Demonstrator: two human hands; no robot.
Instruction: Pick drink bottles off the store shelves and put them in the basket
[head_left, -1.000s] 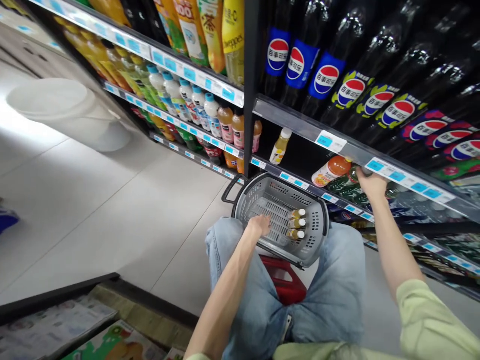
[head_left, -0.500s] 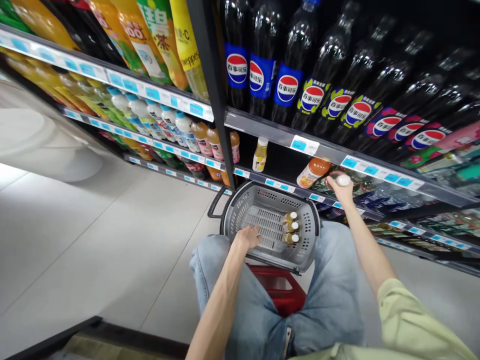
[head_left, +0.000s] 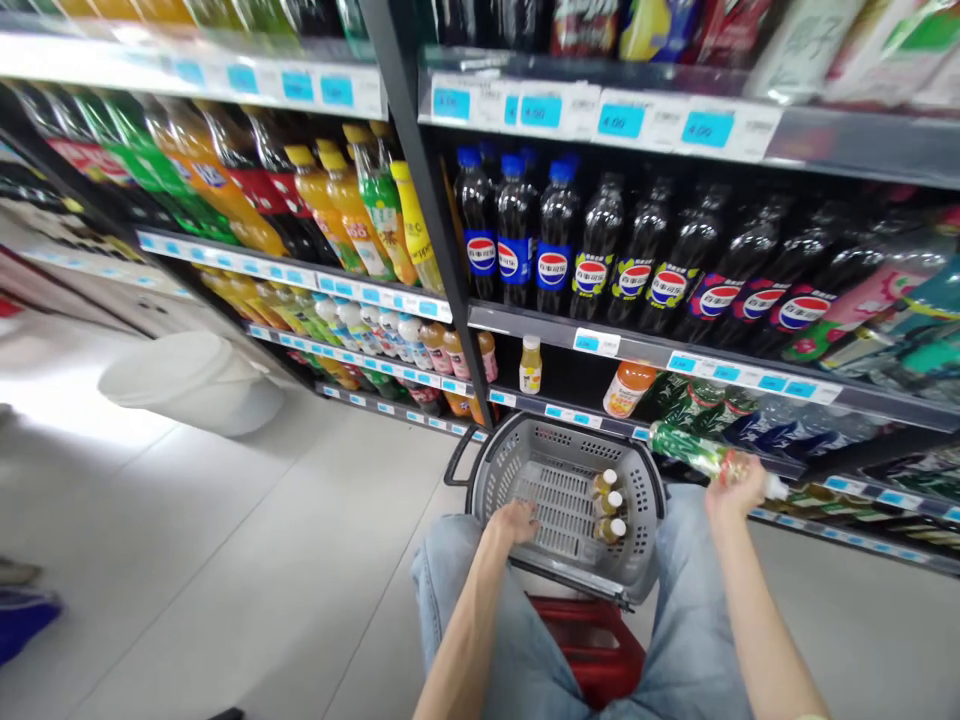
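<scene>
My right hand (head_left: 736, 484) is wrapped round a plastic drink bottle (head_left: 688, 450) with a green-and-red label. The bottle lies nearly level, its white cap toward the right and its base toward the shelf, just right of the basket. A grey shopping basket (head_left: 491, 470) rests between my knees. Over its near left rim reaches my left hand (head_left: 516, 522), fingers apart and holding nothing. Inside, at the right end, stand three small bottles (head_left: 608, 504) with white caps and yellowish contents.
Cola bottles (head_left: 553, 262) line the shelf ahead. Below them stand a small yellow bottle (head_left: 531, 368), an orange drink bottle (head_left: 628, 388) and several green bottles (head_left: 694, 400). A black shelf upright (head_left: 429, 190) divides the racks. A white tub (head_left: 187, 380) sits on the floor at left.
My right hand has drawn the green-labelled bottle out from the lower shelf and back toward me, tipping it level. My left hand stays at the basket. The view has tilted upward.
</scene>
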